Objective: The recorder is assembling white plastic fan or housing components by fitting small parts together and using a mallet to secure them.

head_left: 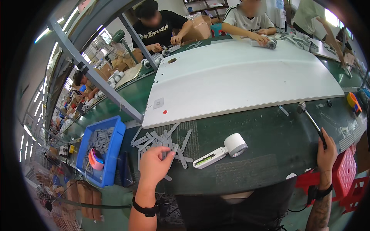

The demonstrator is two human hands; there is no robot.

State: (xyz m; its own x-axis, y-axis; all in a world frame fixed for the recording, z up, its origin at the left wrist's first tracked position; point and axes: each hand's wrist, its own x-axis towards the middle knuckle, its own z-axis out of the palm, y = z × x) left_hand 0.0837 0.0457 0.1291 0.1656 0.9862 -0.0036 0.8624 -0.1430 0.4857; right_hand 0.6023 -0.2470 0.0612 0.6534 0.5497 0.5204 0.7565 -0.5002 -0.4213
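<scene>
My left hand (155, 164) is over a loose pile of flat grey plastic strips (185, 140), its thumb and forefinger closed in a pinch on one strip; the other fingers are curled. At the right, my right hand (327, 151) grips the black handle of a hammer (313, 121). The hammer's metal head rests by the front edge of the white board. Between my hands lies a white hair-dryer-like housing (235, 145) with a round head. Its handle is uncovered, and something green shows inside. Neither hand touches it.
Beside the pile stands a blue bin (115, 154) holding many grey pieces and a pink-orange device (96, 159). A large white board (239, 81) spans the green table (254, 127). Orange tape dispenser (352, 102) at right. Across the board, co-workers handle similar housings. A metal post (104, 86) rises left.
</scene>
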